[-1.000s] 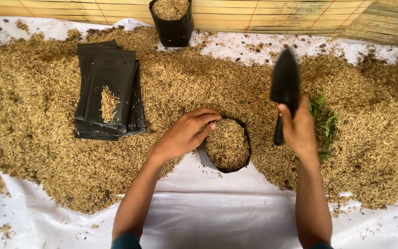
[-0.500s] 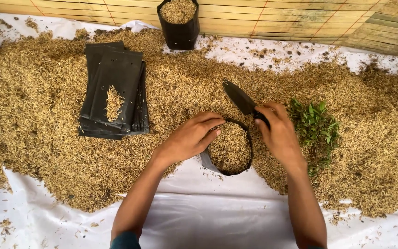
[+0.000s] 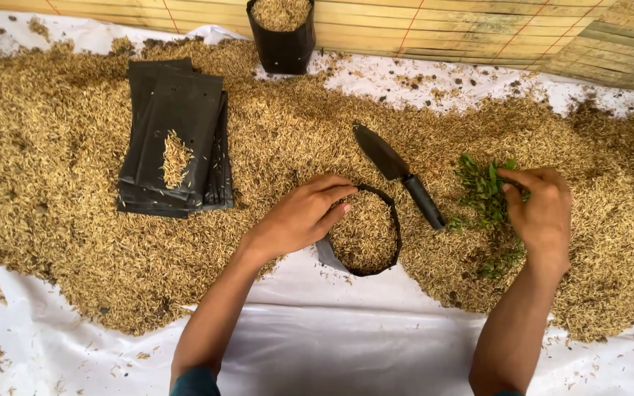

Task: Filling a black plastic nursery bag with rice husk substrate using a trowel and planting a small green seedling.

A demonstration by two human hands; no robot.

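Husk fills the small black grow bag [image 3: 365, 233] nearly to its rim, and the left hand [image 3: 304, 214] curls over that rim on the near-left side, fingers closed on the plastic to keep the mouth round. The step in hand looks like planting: the right hand [image 3: 541, 209] has its fingertips pinched into the clump of green seedlings [image 3: 484, 192] lying on the husk heap [image 3: 75, 242], though whether a sprig is truly caught between them I cannot tell from this angle. The next move would call for lifting one seedling free without tearing its neighbours and carrying it left, over the trowel, to the bag's mouth. The black trowel [image 3: 398, 176] now lies on the husk between bag and seedlings, blade pointing up-left; half a second ago the right hand was still on its handle, and a second ago held it upright. The left hand has not shifted. Flat empty bags [image 3: 177, 132] lie stacked well to the left, a filled bag [image 3: 282, 33] stands at the top
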